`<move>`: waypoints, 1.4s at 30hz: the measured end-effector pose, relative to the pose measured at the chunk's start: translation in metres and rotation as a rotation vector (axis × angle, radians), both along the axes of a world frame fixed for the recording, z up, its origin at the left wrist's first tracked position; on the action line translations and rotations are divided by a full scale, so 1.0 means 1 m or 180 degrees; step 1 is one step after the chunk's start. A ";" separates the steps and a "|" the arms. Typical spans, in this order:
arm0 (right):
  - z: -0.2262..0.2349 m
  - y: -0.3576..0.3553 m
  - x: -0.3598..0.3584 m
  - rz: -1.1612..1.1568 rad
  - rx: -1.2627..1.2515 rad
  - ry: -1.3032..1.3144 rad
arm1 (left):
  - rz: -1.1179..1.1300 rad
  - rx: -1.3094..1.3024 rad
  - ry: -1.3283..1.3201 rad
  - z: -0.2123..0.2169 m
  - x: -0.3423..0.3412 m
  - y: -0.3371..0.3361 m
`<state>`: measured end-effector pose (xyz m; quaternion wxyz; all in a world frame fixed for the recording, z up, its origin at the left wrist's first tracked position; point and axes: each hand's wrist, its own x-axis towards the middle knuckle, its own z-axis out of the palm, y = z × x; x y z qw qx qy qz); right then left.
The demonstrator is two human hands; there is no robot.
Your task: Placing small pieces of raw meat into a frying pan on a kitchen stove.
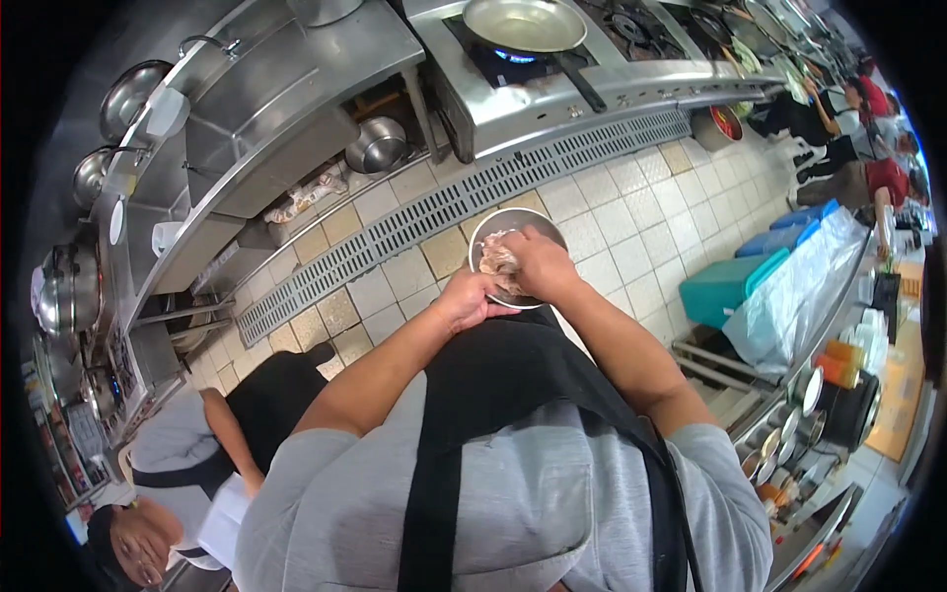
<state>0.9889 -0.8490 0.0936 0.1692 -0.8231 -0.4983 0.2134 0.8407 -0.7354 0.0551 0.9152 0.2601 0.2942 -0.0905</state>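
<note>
The person stood in the kitchen and held a round metal bowl (517, 225) out in front of their black apron (493, 395), above the tiled floor (612, 212). The left hand (472, 299) was curled under the near rim of the bowl and held it up. The right hand (536, 261) was down inside the bowl, with its fingers bent around some pale, pinkish food (496, 259). I could not tell how tightly it squeezed.

The food looked soft, wet and lumpy, so I think it would squish and slip through fingers. Scooping it from below with a cupped hand looked best. The bowl looked light, hard and smooth, and maybe slippery if it was wet. Its rim looked like the safest place to grip it.

Behind the bowl ran a long floor drain (464, 202). A frying pan (523, 24) sat on the stove (552, 89) over a small blue flame. Another person (197, 444) was bent over at the lower left.
</note>
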 end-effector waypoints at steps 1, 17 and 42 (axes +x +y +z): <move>-0.005 0.011 0.011 0.0199 0.0075 -0.0150 | 0.0140 0.0009 -0.0006 0.001 0.005 0.006; 0.023 0.182 0.064 0.1015 0.0526 0.0485 | 0.1428 0.0449 -0.0130 0.025 0.026 0.131; 0.001 0.521 0.149 0.0501 0.1068 -0.0622 | 0.1353 0.0700 -0.0499 0.023 0.132 0.471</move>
